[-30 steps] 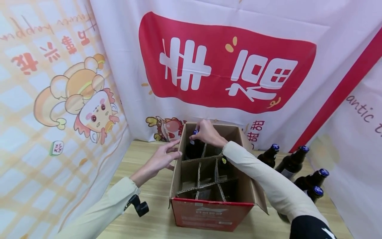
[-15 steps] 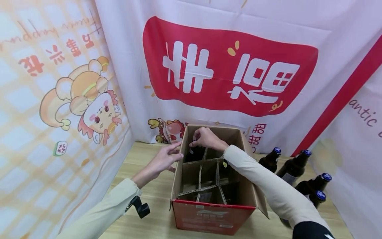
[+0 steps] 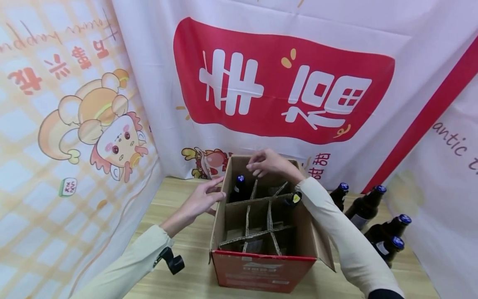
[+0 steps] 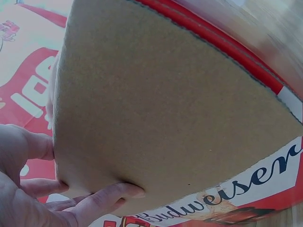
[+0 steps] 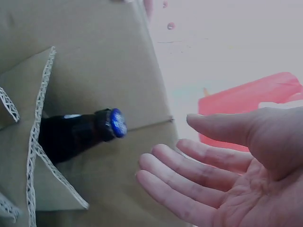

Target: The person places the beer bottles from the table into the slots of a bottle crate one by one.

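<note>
A divided cardboard beer box (image 3: 265, 274) stands on the wooden table, its top open. In its back-left compartment sits a dark bottle (image 3: 238, 189) with a blue cap; the right wrist view shows its neck above the dividers (image 5: 35, 127). My right hand (image 3: 270, 164) is over the back of the box, apart from the bottle, fingers extended and holding nothing. My left hand (image 3: 199, 201) rests against the box's left side, and in the left wrist view its fingertips press the brown outer flap (image 4: 156, 104) and touch its edge.
Several dark bottles with blue caps, including one nearer bottle (image 3: 390, 249), stand on the table right of the box. A right flap (image 3: 325, 245) leans outward. Printed cloth (image 3: 284, 83) hangs close behind, with more at both sides. A black wrist camera (image 3: 173, 261) sits on my left sleeve.
My right hand has let go of the bottle's neck and moved up and right, uncovering its blue cap. The bottle stays in the back-left compartment. My left hand keeps its place on the box.
</note>
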### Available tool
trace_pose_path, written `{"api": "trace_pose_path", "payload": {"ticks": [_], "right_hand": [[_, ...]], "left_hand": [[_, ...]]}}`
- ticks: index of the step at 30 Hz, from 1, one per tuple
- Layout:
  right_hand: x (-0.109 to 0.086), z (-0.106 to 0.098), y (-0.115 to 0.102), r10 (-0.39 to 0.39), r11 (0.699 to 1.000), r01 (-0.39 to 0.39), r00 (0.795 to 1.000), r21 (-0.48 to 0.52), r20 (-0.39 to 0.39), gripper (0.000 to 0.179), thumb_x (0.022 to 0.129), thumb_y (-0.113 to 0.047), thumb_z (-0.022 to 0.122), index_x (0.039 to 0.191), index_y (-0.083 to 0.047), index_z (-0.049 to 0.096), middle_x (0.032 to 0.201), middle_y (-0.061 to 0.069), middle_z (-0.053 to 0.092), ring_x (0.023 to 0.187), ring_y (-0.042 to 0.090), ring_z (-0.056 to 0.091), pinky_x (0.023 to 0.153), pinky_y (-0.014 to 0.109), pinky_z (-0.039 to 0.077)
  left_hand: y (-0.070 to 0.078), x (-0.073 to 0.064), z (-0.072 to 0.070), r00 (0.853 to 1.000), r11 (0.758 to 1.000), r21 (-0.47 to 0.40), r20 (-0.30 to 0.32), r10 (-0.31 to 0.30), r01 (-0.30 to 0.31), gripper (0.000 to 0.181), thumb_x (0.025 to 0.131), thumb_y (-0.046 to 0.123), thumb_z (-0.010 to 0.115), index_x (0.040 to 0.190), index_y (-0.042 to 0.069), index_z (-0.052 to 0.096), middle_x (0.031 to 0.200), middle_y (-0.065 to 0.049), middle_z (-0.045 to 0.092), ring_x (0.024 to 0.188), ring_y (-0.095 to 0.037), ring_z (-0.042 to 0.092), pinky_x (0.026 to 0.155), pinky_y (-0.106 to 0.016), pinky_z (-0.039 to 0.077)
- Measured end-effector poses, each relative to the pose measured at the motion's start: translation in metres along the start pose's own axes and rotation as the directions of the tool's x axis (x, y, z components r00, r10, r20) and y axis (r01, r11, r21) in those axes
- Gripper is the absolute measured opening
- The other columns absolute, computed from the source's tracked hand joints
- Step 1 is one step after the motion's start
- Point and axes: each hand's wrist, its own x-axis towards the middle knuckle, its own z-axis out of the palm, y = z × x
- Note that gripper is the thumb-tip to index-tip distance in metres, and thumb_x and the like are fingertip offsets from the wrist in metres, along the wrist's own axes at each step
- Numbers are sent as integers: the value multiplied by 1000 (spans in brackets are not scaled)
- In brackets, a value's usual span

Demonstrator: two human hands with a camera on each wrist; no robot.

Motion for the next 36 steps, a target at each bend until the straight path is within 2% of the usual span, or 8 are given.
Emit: {"api": "trace_pose_path", "payload": {"ticks": [7,10,15,22,26,30,32,36], "right_hand": [[-30,-20,6,-41,996,50,993,75,-113,26,103,-9,66,121,10,68,119,32,72,96,39,76,86,49,66],[-43,-28,16,-39,982,72,981,174,-188,31,104,-13,65,125,11,66,120,33,71,98,37,77,90,50,64],[-64,-42,32,-28,937,148,936,318,-352,32,105,-17,64,123,10,65,119,31,72,96,32,78,90,47,63],[-95,-56,54,5,954,146,867,263,-497,30,104,-25,67,119,0,69,108,17,77,90,25,79,84,36,65],[-107,-55,70,46,954,134,818,268,-573,35,103,-27,68,118,4,69,101,9,79,83,18,79,78,32,66],[-117,-52,88,42,965,138,759,223,-650,40,104,-25,68,119,12,66,92,-1,78,79,11,77,76,28,66],[-121,-51,99,18,976,139,715,167,-699,38,104,-21,67,116,14,66,91,0,77,77,6,75,73,25,66],[-128,-48,120,-29,995,90,614,34,-789,31,105,-16,64,110,14,68,97,20,76,75,0,69,70,16,62]], "left_hand": [[-2,1,1,1000,1000,19,-1,6,-6,69,101,13,62,164,9,34,161,-29,40,128,-46,59,75,-41,67],[-3,1,0,1000,1000,26,-1,5,-5,69,101,14,63,164,10,34,159,-29,42,127,-45,60,73,-40,67],[-5,2,-4,1000,999,47,0,7,-7,68,102,14,62,164,9,34,160,-29,42,126,-45,61,72,-40,67],[-4,4,-2,1000,998,57,13,25,-26,67,103,15,61,164,9,34,164,-27,37,128,-46,60,73,-40,67],[-3,4,-2,1000,998,58,14,20,-21,67,102,14,62,163,9,35,168,-24,31,126,-46,61,72,-38,67],[-3,3,-3,999,997,75,17,29,-31,67,101,12,62,163,9,36,170,-23,27,122,-43,63,71,-37,67],[-3,3,-3,999,995,95,18,42,-44,67,101,12,62,163,8,36,170,-23,26,119,-41,65,70,-37,67],[-2,2,-4,998,989,129,20,64,-66,66,101,10,61,162,7,36,169,-25,27,112,-38,67,69,-36,66]]}}
